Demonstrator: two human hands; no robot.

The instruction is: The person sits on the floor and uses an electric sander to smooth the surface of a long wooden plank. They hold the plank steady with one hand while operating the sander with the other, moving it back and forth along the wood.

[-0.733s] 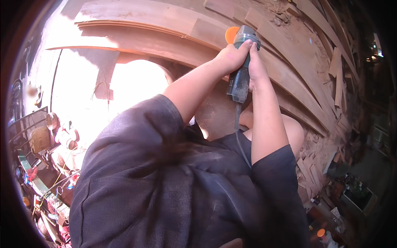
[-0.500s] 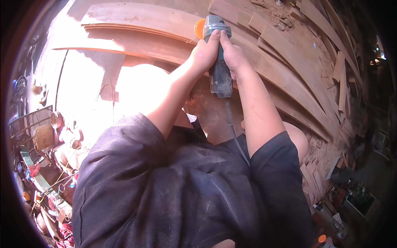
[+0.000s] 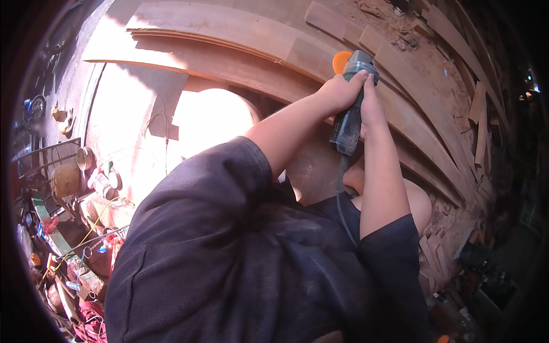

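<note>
Both my hands grip an angle grinder [image 3: 347, 131] with a dark body, a grey-green head and an orange disc [image 3: 341, 62] at its left side. My left hand [image 3: 342, 93] wraps the tool just behind the head, its thumb on top. On the other side my right hand [image 3: 372, 111] closes round the body, its thumb beside the left one. A cord [image 3: 341, 200] runs from the grinder's rear end down over my clothing. Beneath the tool lie long wooden boards [image 3: 309, 63]; whether the disc touches them I cannot tell.
More long planks [image 3: 420, 108] stretch to the right, with wood shavings [image 3: 403, 40] beyond them. Wood offcuts [image 3: 437, 257] lie at the lower right. Cluttered at the left are a wire-mesh rack [image 3: 48, 154], a shoe [image 3: 86, 158] and several tools. Strong sunlight washes out the floor at left.
The grinder, held in both hands, has moved to the right and slightly nearer along the boards. The whole view has also shifted a little.
</note>
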